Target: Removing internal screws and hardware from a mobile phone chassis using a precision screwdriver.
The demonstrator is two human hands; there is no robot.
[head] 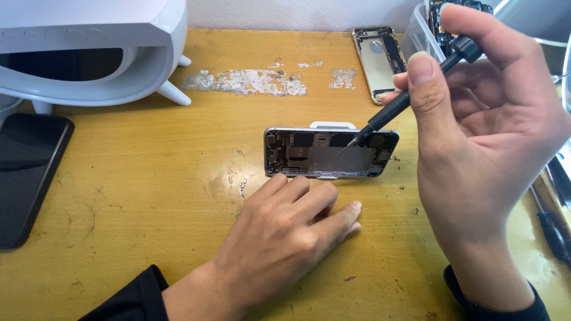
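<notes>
Black phone point(27, 178) at 9 o'clock, untouched. Left hand point(285, 229) flat, fingers spread on table point(148, 196), just below opened phone point(331, 153) at centre. Right hand point(482, 137) at 3 o'clock grips screwdriver point(404, 101), tip inside opened phone.

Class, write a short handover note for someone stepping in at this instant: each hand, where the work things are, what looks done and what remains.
Right hand: grips a black screwdriver, tip down inside the opened phone.
Left hand: flat on the wooden table, fingers against the phone's near edge.
Done: screen is off, insides exposed; tiny specks, perhaps screws, lie right of the phone.
Left: internal parts are not yet removed.
Nearby: gold phone shell behind, dark phone at far left.
</notes>
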